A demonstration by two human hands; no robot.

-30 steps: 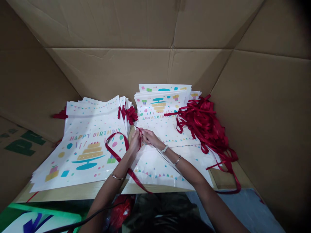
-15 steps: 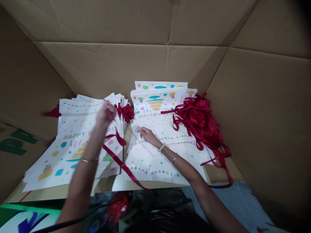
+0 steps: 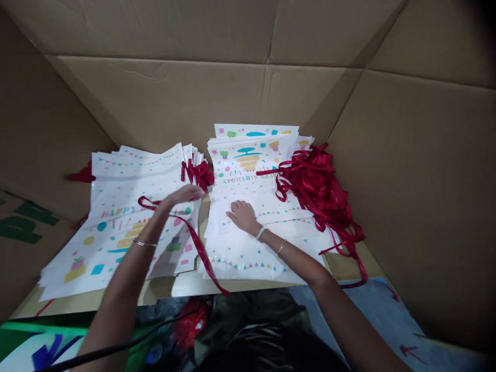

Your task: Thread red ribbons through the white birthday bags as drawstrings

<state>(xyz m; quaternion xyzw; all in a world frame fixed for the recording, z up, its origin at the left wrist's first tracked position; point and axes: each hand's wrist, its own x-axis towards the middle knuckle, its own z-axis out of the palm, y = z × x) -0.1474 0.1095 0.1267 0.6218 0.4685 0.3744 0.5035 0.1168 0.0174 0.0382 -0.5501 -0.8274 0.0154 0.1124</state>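
- Cardboard wall, top of frame, behind tabletop.
- L hand, ctr-L: fingers close tog., grip can't tell; nr L stack.
- R hand, ctr: fingers slightly apart, on ctr stack.
- Loose ribbon, lower ctr-L.

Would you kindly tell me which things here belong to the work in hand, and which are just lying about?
Apparently in use:
- left sheets, near the left hand
- right sheets, under the right hand
- loose red ribbon
- red ribbon heap

Apparently just lying about:
- red plastic bundle
- black cord
- green bin
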